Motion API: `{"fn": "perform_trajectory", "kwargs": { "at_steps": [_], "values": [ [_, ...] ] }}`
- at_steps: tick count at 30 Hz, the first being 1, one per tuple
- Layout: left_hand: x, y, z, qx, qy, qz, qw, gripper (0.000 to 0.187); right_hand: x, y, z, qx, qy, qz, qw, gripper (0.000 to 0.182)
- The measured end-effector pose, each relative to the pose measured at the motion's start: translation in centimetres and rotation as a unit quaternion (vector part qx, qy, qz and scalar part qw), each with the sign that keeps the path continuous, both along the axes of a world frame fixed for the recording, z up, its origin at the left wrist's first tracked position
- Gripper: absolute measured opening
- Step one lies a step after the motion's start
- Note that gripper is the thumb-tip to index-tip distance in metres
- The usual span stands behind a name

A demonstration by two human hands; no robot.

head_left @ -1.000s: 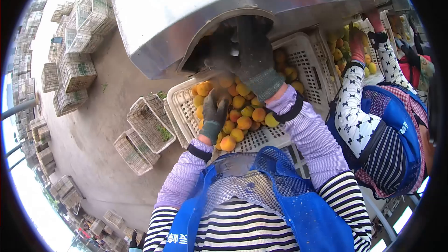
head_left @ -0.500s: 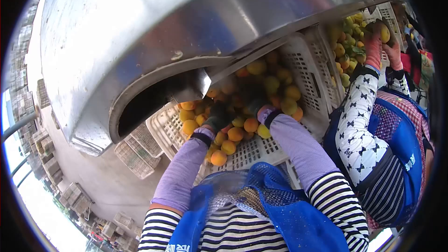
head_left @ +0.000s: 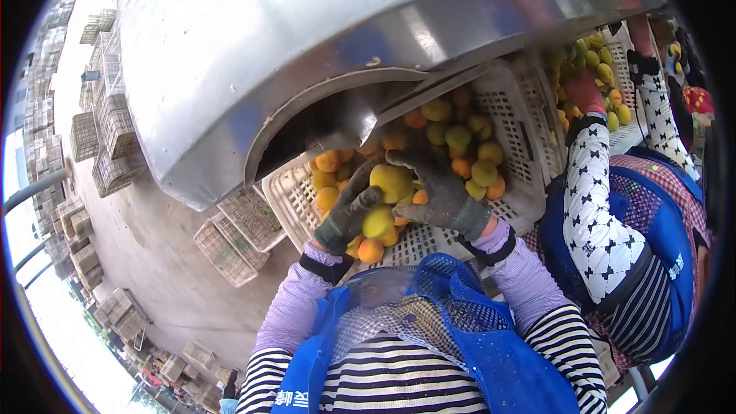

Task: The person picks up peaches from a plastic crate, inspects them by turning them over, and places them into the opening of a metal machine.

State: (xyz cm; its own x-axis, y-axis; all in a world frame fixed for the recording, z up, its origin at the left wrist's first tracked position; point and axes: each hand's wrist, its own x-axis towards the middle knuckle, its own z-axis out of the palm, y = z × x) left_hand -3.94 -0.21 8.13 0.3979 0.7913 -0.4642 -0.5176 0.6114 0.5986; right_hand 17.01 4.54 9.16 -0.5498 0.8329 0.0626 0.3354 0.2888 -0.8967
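My two hands, in dark grey gloves, are raised over a white plastic crate (head_left: pixel 418 239) of yellow-orange apricots. Between them they cup a few fruits. My left hand (head_left: pixel 346 211) curls around the left side, its thumb by a yellow apricot (head_left: pixel 378 221). My right hand (head_left: pixel 441 195) bends its fingers over a larger yellow-green apricot (head_left: pixel 391 182) from the right. Which fruit each hand grips alone is partly hidden. Below them, an orange apricot (head_left: pixel 371 251) lies near the crate's front side.
A broad metal machine cover (head_left: pixel 307 38) with a dark opening (head_left: pixel 307 134) overhangs the crate. At right, a co-worker's hand (head_left: pixel 585 94) reaches into another crate of fruit. Stacked crates (head_left: pixel 230 249) stand on the floor (head_left: pixel 165 261) at left.
My hands were down among the fruit and have come up and closer together, with apricots between them. The view has shifted slightly. The co-worker's hands have moved apart.
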Motion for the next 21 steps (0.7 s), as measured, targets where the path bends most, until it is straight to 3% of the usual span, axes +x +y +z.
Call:
{"fn": "perform_trajectory", "kwargs": {
  "at_steps": [3,6,7,11,14,16,18,21],
  "values": [
    [-1.8,-1.5,0.9,0.09,-0.006,-0.039,0.995,0.075,-0.5,-0.8,3.2,-0.035,-0.014,-0.094,0.995,0.096],
    [-2.1,-2.4,2.4,0.134,0.016,-0.029,0.99,0.075,-1.9,-2.9,6.9,-0.038,-0.071,-0.078,0.994,0.097],
    [-1.6,-2.5,3.7,0.167,-0.017,-0.008,0.986,0.074,-2.3,-3.5,8.0,0.0,-0.09,-0.112,0.99,0.096],
    [-0.8,-1.2,7.6,0.241,0.09,0.064,0.964,0.071,-3.8,-2.1,9.9,0.087,-0.041,-0.164,0.982,0.088],
    [0.2,-0.5,9.0,0.155,-0.031,0.206,0.966,0.068,-6.2,1.6,9.9,0.184,-0.077,-0.207,0.958,0.084],
    [-1.4,-1.7,6.8,0.151,0.116,0.151,0.97,0.063,-7.9,4.2,6.8,0.276,-0.146,-0.238,0.92,0.083],
    [-2.1,-2.0,6.6,0.187,0.226,0.107,0.95,0.06,-8.9,5.6,5.2,0.265,-0.176,-0.246,0.915,0.077],
    [-2.4,-2.1,7.2,0.13,0.204,0.139,0.96,0.057,-10.4,6.7,4.2,0.305,-0.164,-0.262,0.901,0.065]
  ]
}}
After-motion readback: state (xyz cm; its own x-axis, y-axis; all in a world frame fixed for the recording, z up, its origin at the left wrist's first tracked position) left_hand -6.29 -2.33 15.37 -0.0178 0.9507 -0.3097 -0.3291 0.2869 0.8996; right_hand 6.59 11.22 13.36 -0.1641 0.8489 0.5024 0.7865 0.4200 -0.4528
